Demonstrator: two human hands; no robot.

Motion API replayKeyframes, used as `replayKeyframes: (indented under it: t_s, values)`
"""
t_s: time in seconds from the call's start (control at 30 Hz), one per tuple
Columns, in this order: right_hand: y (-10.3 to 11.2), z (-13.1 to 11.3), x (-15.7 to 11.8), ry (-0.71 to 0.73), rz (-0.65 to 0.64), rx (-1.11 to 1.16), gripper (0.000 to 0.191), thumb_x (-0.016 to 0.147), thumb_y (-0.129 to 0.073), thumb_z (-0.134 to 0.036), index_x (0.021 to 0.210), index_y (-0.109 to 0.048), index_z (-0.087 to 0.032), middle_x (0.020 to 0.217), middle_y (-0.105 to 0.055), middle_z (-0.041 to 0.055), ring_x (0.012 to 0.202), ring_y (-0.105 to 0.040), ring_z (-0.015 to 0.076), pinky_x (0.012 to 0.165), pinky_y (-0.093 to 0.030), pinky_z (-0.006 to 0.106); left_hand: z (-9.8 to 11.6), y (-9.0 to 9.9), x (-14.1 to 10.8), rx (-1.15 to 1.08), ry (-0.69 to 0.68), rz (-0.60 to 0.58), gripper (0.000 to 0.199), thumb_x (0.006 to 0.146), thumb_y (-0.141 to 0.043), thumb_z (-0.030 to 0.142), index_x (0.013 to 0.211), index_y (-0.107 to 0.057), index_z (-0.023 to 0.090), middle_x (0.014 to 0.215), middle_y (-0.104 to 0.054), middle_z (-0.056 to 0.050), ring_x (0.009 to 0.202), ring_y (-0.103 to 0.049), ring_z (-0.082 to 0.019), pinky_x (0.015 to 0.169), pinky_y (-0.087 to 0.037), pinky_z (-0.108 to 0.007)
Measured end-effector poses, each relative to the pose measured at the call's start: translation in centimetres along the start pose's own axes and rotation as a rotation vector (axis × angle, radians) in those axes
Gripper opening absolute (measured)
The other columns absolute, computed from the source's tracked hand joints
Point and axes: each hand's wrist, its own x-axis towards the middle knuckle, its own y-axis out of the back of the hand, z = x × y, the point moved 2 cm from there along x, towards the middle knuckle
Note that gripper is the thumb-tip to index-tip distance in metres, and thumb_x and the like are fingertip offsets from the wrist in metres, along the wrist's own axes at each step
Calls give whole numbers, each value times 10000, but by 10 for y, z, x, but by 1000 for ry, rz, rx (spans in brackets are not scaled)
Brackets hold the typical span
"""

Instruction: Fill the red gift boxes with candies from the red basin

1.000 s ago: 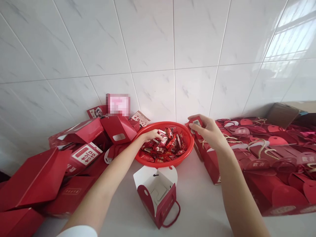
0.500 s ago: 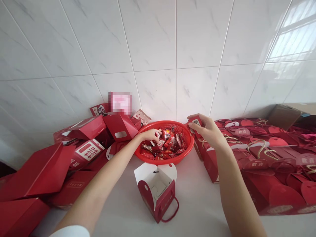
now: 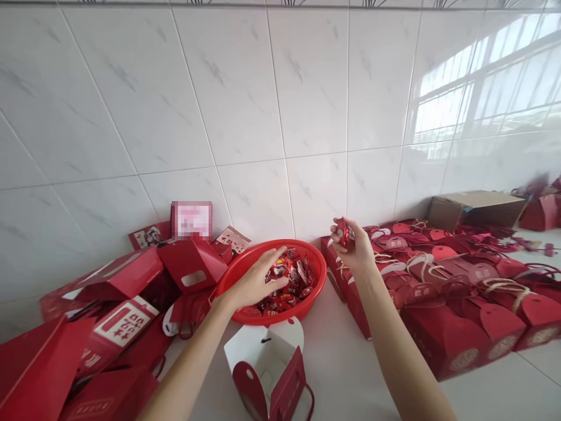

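Note:
My left hand (image 3: pixel 258 279) is over the left part of a red plastic basket (image 3: pixel 322 280), its fingers apart above red-wrapped candies (image 3: pixel 284 301). Beyond the basket's right rim, my right hand (image 3: pixel 357 245) is raised with its fingers closed round a shiny red candy packet (image 3: pixel 344 233). An open red box with a white inside (image 3: pixel 274 356) stands in front of the basket, its red cord handle hanging on the right.
Unclosed red boxes (image 3: pixel 127 275) lie heaped on the left. Rows of closed red gift boxes (image 3: pixel 456 330) with rope handles fill the right side. Behind them is an open cardboard box (image 3: pixel 480 202), near the tiled wall (image 3: pixel 307 88).
My left hand has lifted from the candies and its fingers have spread. My right hand has turned, showing the packet differently. The view has tilted up and shifted right.

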Motion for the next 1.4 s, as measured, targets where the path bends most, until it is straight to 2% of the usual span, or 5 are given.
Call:
replayKeyframes:
  t_s: [0.27, 0.63, 0.93, 1.03, 1.4]
  values:
    - [-6, 26, -2, -177, -126, 84, 163, 635, -610, -308, 745, -552, -203, 644, -530, 13, 502, -403, 113, 347, -233, 171, 16, 7, -73, -33, 62, -193, 332, 882, -578, 592, 971, -766, 332, 1519, -493, -17, 1408, -452, -301, 1117, -400, -371]
    - [-60, 65, -63, -539, -403, -149, 172, 747, -685, -283, 870, -655, -166, 743, -637, 29, 582, -557, 126, 356, -294, 167, 19, 14, -111, 53, 241, -334, 376, 776, -697, 518, 1084, -782, 320, 1161, -704, -46, 1126, -634, -272, 909, -466, -262]
    - [-77, 80, -102, -403, -962, -918, 199, 907, -581, -330, 1006, -683, -191, 803, -635, 6, 655, -550, 129, 544, -420, 229, 16, 28, -120, 155, 187, -513, 807, 597, -829, 555, 1312, -628, 239, 1366, -631, -66, 1243, -571, -327, 970, -469, -316]
    - [-75, 76, -103, -329, -941, -1160, 209, 935, -535, -297, 1018, -693, -188, 802, -641, 19, 689, -569, 151, 578, -440, 251, 11, 26, -119, 189, 173, -499, 917, 575, -852, 510, 1404, -558, 247, 1448, -574, -75, 1331, -506, -339, 1045, -430, -338]
    - [-70, 33, -104, -185, -1037, -1123, 293, 936, -574, -386, 1139, -687, -208, 1043, -720, 61, 923, -669, 210, 743, -549, 293, 14, 18, -122, 128, 121, -482, 995, 545, -873, 465, 1456, -509, 295, 1452, -569, -49, 1309, -535, -339, 1014, -473, -342]
